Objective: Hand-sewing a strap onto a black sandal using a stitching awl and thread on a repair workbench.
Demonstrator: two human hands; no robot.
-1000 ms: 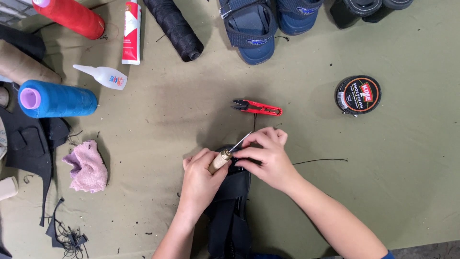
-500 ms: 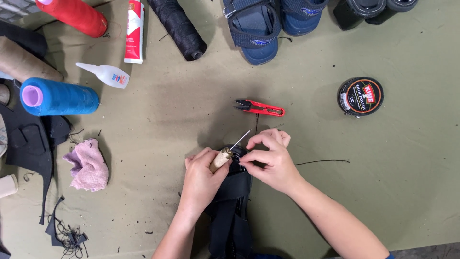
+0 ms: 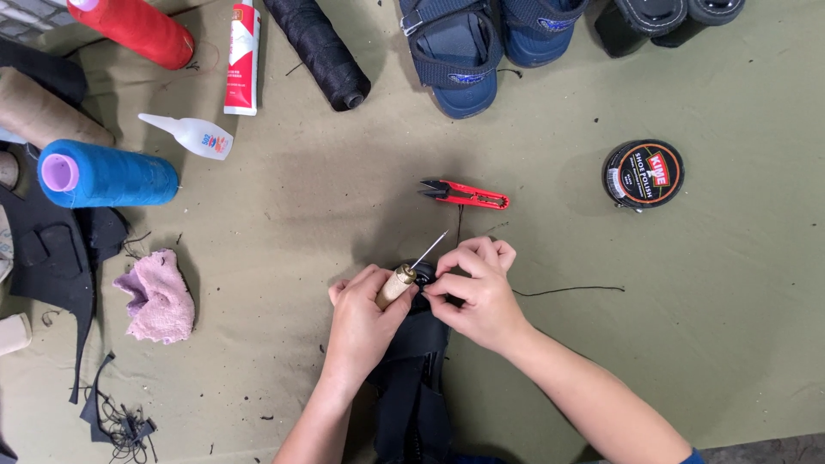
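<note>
My left hand point(image 3: 365, 322) grips a sewing awl point(image 3: 404, 279) by its pale wooden handle; the thin metal needle points up and to the right. My right hand point(image 3: 477, 292) pinches at the base of the needle, where a black thread point(image 3: 571, 290) trails off to the right across the mat. Both hands rest on top of a black shoe or sandal point(image 3: 412, 387) that lies under my wrists and runs down to the bottom edge. What the right fingertips pinch is too small to make out.
Red thread snips point(image 3: 468, 195) lie just above the hands. A round black polish tin point(image 3: 643, 174) sits at right. Blue sandals point(image 3: 455, 51) lie at top. Blue point(image 3: 107, 174), red point(image 3: 137, 30) and black point(image 3: 318, 47) thread spools, a glue bottle point(image 3: 193, 135), a tube point(image 3: 243, 56) and a pink rag point(image 3: 159, 296) lie left.
The hands have stayed in place over the shoe. The view has shifted slightly, and the right fingers have moved a little at the needle's base.
</note>
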